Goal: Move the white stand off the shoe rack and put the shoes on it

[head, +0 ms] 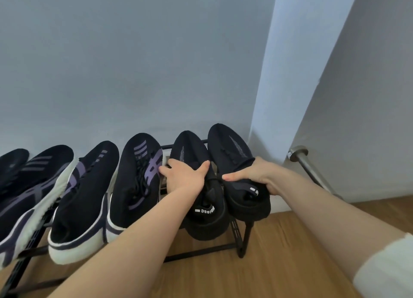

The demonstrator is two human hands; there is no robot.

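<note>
My right arm (335,212), lower right | both grips hold soft, light black shoes (201,186) at the collars | shoe rack (237,230) under them.

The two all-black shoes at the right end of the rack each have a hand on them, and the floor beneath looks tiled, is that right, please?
Not quite: the floor is wood-look boards, not tile, as the head view shows. The rest holds: the left hand and right hand each grip one of the two all-black shoes at the right end of the rack.

The shoe rack (234,229) lies mostly hidden under shoes, its left end cut off by the edge
</note>
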